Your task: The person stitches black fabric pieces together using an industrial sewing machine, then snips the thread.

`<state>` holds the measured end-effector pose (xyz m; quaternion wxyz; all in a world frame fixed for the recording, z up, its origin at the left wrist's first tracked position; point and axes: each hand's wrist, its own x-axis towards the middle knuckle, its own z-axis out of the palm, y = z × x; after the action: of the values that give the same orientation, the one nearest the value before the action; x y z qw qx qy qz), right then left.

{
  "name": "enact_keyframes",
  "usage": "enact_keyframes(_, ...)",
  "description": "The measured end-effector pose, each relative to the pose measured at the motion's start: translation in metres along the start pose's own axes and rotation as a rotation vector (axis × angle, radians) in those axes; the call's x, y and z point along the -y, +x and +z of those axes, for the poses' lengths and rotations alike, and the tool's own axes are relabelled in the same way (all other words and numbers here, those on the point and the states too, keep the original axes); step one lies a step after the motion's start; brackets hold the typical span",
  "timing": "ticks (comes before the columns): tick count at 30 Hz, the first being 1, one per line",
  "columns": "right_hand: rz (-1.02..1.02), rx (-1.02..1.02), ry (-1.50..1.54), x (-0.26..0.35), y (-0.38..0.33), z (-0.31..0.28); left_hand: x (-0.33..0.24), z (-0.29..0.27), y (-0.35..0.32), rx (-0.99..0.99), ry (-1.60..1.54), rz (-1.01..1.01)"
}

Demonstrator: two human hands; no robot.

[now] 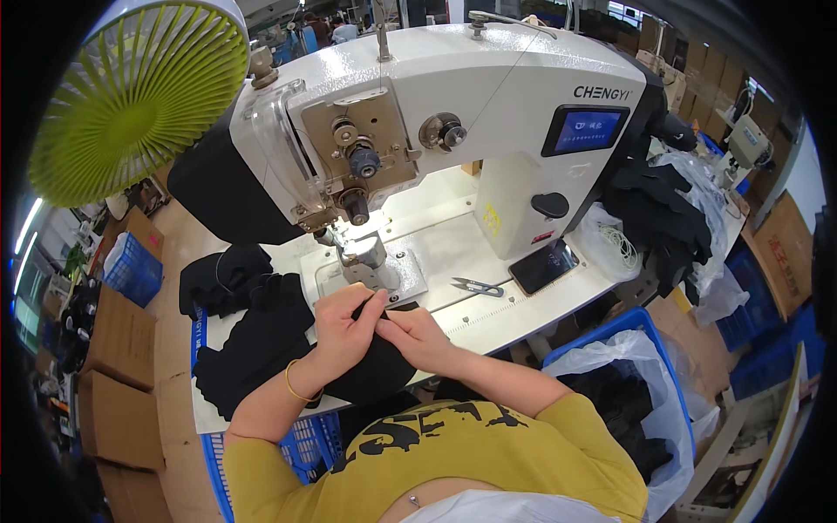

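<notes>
Both of my hands meet in front of the sewing machine (366,257), close to its needle area, gripping one piece of black fabric (377,370). My left hand (343,329), with a yellow bangle at the wrist, pinches the fabric's upper edge. Right beside it, my right hand (417,338) closes on the same edge, thumb toward the left hand. The fabric hangs down over the table's front edge toward my lap. More black fabric pieces (253,344) lie piled on the table left of my left hand.
Thread snips (478,287) and a phone (544,265) lie on the white sewing table (453,327), right of my hands. A blue crate (645,324) lined with plastic holds black pieces at lower right. A green fan (139,105) stands upper left; cardboard boxes (122,336) line the left.
</notes>
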<state>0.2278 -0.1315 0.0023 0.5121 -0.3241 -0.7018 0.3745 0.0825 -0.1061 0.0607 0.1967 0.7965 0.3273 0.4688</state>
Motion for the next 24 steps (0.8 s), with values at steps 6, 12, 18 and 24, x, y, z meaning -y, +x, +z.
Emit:
enact_keyframes(6,0.157,0.040,0.133,-0.003,-0.042,0.011,0.030,-0.009,0.011,0.010,0.143,-0.239)
enact_keyframes(12,-0.546,0.252,-0.527,0.128,0.000,-0.105,0.029,-0.005,0.037,0.635,0.239,0.261)
enact_keyframes(18,-0.028,-0.208,-0.436,0.260,0.246,-0.253,0.077,0.066,0.045,0.747,0.558,0.547)
enact_keyframes(24,0.107,-0.013,0.095,0.220,0.360,-0.266,0.064,0.052,0.016,0.578,0.625,0.794)
